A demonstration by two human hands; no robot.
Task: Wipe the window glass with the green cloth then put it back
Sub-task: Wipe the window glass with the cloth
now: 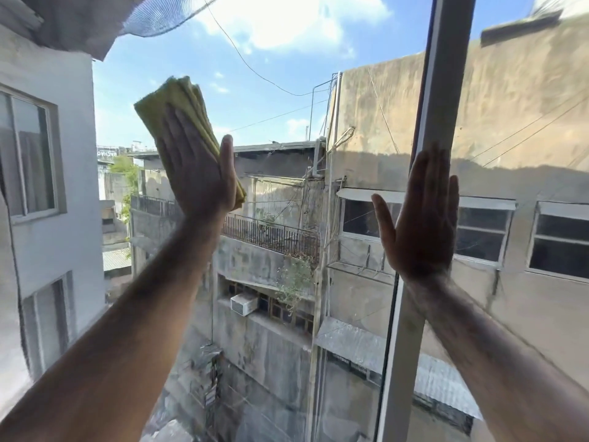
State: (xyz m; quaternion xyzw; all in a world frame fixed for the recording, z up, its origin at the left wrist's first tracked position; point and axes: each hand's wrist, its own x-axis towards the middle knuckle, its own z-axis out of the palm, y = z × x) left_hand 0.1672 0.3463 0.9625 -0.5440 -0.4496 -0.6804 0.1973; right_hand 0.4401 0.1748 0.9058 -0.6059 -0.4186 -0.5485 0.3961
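The left hand (194, 173) presses the folded green cloth (178, 113) flat on the window glass (271, 90), long axis tilted up-left; its grip is a flat palm, not clenched; the right hand (420, 218), flat and empty, braces by the frame (443, 74).

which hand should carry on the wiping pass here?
Left. The left hand already presses the folded green cloth flat on the glass. The right hand is bare, spread open against the window frame.

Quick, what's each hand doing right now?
Left hand: flat and open, pressing the folded green cloth against the window glass.
Right hand: open, empty, palm flat against the window frame.
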